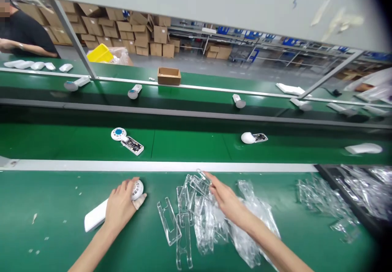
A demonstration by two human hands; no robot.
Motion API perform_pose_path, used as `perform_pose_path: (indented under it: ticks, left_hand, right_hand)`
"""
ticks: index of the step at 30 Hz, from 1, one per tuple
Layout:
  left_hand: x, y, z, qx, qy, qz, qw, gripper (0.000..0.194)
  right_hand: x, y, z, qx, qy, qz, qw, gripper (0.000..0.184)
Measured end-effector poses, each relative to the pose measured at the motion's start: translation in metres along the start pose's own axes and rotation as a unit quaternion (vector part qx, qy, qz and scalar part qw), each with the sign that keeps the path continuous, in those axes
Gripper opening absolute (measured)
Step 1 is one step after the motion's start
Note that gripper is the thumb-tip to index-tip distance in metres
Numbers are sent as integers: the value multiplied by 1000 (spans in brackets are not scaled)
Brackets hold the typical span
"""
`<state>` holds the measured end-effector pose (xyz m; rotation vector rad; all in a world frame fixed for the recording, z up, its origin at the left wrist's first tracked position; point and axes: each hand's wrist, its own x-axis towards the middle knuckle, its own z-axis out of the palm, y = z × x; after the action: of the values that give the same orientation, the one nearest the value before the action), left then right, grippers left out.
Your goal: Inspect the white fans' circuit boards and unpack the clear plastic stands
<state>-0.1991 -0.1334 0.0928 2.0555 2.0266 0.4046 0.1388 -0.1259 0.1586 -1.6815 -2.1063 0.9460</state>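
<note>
My left hand [122,200] is closed around the head end of a white handheld device [96,215], which lies on the green work surface. The device's round, vented head shows past my fingers, and a pale covering wraps the thumb tip. Over a heap of clear plastic frames [203,219], my right hand [228,200] pinches one clear plastic frame [202,177] at the fingertips; its lower part blends into the pile. Two loose clear frames [169,221] lie at the heap's left side.
Beyond a white rail [153,166] runs a green belt carrying an opened device with a bare circuit board [132,144] and another [260,137]. A black tray [364,198] of clear parts stands right. Farther back are a small cardboard box [169,76] and a person's arm [18,46].
</note>
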Motion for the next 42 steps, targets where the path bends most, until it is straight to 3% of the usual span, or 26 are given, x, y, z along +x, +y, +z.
perform_pose_path:
  ticks: [2, 3, 4, 6, 8, 9, 11, 14, 17, 20, 26, 29, 31, 34, 36, 38, 40, 42]
  left_hand:
    - [12, 4, -18, -160, 25, -85, 983, 54]
    - [17, 8, -29, -276, 37, -121, 953, 58]
    - [21, 13, -40, -403, 45, -149, 902, 61]
    - [27, 27, -56, -632, 47, -175, 753, 59]
    - [30, 43, -63, -763, 47, -192, 615, 53]
    - [31, 51, -64, -795, 53, -201, 570, 51]
    - [30, 63, -63, -827, 65, -207, 519, 48]
    - [28, 74, -62, -849, 56, -200, 485, 49]
    - [26, 77, -65, -857, 50, -189, 477, 50]
    - [28, 77, -68, -852, 64, -177, 489, 52]
    - [34, 80, -66, -835, 69, -152, 524, 59]
    - [29, 82, -57, -800, 41, -150, 579, 70]
    - [23, 82, -49, -760, -28, -176, 625, 72]
    - [13, 85, -35, -720, -96, -236, 645, 62]
    - [9, 90, -29, -709, -64, -261, 652, 54]
    - [6, 96, -27, -695, -13, -250, 674, 50]
    - [3, 102, -26, -682, 19, -210, 700, 50]
    - [-1, 107, -25, -671, 40, -185, 717, 49]
  right_hand:
    - [0, -27, 7, 88, -28, 42, 995, 44]
    - [1, -41, 13, 124, -40, 56, 990, 44]
    - [3, -55, 19, 155, -52, 66, 984, 44]
    - [8, -83, 32, 188, -57, 72, 978, 46]
    - [13, -107, 45, 176, -34, 60, 982, 51]
    - [15, -118, 50, 158, -13, 50, 986, 51]
    - [17, -134, 60, 118, 23, 27, 992, 50]
    - [18, -144, 73, 62, 39, 8, 997, 54]
    - [16, -143, 86, 22, 57, 2, 998, 61]
    - [14, -138, 97, 19, 86, -20, 996, 62]
    - [13, -121, 100, 154, -18, -1, 988, 64]
    - [15, -115, 92, 145, 3, -5, 989, 64]
    - [15, -113, 86, 94, 32, -15, 995, 66]
    - [15, -111, 81, 38, 55, -42, 997, 64]
    - [20, -110, 80, 76, 84, -36, 993, 51]
    - [28, -107, 81, 158, 140, 15, 977, 35]
    - [39, -102, 84, 222, 186, 82, 953, 38]
    - [47, -97, 89, 238, 209, 106, 943, 47]
